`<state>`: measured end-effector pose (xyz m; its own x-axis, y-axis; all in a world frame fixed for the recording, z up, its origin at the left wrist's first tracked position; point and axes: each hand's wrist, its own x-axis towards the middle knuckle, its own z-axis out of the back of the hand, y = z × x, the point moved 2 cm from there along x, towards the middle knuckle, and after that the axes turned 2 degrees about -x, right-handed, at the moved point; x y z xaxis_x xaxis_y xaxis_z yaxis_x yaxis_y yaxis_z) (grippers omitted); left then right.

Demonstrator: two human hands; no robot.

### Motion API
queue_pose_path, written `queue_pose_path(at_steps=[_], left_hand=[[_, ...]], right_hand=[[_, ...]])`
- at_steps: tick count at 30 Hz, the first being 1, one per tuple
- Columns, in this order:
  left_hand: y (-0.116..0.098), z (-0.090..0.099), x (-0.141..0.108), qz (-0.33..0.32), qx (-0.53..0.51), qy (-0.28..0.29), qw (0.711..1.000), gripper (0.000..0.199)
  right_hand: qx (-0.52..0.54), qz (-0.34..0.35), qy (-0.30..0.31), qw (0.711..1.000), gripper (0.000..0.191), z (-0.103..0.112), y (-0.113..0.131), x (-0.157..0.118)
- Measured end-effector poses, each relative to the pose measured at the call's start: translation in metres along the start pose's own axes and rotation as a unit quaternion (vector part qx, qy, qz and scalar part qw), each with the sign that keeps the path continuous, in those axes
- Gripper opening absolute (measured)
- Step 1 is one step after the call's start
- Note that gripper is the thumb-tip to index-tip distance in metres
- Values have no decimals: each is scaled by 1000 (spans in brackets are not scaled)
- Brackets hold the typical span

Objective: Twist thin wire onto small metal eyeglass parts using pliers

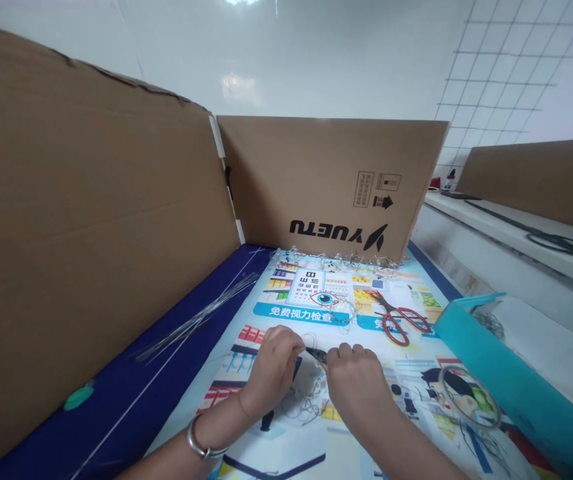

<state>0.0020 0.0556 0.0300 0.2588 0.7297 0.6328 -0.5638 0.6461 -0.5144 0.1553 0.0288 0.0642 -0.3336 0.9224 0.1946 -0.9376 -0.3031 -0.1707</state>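
My left hand (272,370) and my right hand (357,385) meet above a printed mat (286,453), with their fingers closed on a small black tool (317,355), possibly pliers. Its tips are partly hidden by my fingers. A loose tangle of thin wire (306,400) lies under and between my hands. A metal bangle (201,439) circles my left wrist. Red-handled scissors (400,325) lie on the mat beyond my right hand, out of reach of my fingers.
Tall cardboard panels (91,213) stand along the left and back of the mat, and a bundle of straight wires (196,319) lies on the dark blue border. A teal box (496,373) holding wire stands at the right, beside a wire ring (469,397).
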Motion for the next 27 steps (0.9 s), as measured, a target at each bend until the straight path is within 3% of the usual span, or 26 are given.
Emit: queue_pose_path(at_steps=[13, 27], left_hand=[[5, 3, 0, 77, -63, -24, 995, 15], [3, 3, -1, 65, -83, -32, 994, 14]], right_hand=[[9, 4, 4, 1000, 18, -3, -10, 4], [7, 4, -39, 999, 18, -1, -9, 4]])
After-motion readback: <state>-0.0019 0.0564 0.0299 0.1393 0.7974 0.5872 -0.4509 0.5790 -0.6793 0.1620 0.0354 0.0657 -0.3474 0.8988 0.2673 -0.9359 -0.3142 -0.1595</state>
